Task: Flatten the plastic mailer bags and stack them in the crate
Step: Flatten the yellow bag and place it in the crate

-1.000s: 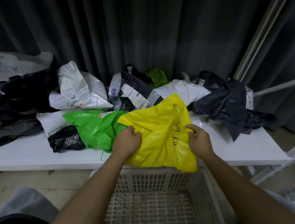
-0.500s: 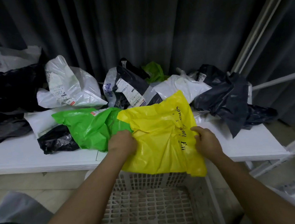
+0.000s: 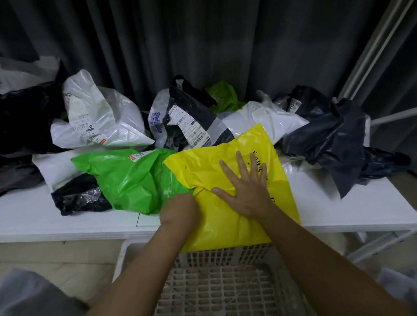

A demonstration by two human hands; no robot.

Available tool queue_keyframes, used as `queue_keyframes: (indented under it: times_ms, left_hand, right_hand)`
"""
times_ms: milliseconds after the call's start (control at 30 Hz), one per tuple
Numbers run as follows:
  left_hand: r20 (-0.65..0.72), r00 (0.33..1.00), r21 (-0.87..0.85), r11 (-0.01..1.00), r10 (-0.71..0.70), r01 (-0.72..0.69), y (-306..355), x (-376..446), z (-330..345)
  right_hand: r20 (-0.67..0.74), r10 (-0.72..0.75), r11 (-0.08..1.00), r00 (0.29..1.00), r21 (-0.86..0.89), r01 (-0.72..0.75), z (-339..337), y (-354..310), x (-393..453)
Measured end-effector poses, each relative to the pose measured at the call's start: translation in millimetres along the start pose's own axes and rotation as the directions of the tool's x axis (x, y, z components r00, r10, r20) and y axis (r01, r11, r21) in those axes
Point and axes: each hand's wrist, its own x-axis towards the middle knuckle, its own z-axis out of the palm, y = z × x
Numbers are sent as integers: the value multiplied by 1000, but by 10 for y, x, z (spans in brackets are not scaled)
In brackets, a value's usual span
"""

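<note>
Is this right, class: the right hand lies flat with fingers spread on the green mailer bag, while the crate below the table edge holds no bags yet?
Not quite. In the head view the right hand lies flat with fingers spread on the yellow mailer bag, not the green mailer bag, which lies beside it. The rest holds: the crate shows no bags.

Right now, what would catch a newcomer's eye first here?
The bright yellow mailer bag at the white table's front edge, with the right hand pressed flat on it. Beside it, to the left, a crumpled green bag; below, an empty crate.
</note>
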Motion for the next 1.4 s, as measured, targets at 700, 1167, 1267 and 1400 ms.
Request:
queue_keyframes:
  times_ms: [700, 1167, 1267, 1400]
  left_hand:
    - [28, 1000, 26, 1000, 15, -16, 5, 42, 109]
    - [23, 1000, 56, 998, -1, 0, 17, 72, 152]
    - [17, 1000, 54, 999, -6, 5, 14, 88, 166]
    - [15, 1000, 46, 999, -15, 14, 9, 114, 181]
  right_hand:
    - [73, 39, 999, 997, -18, -38, 256, 31, 121]
    - [115, 56, 998, 992, -6, -56, 315, 32, 119]
    - [125, 57, 998, 991, 1, -57, 333, 43, 130]
    - [150, 64, 998, 987, 9, -66, 351, 51, 139]
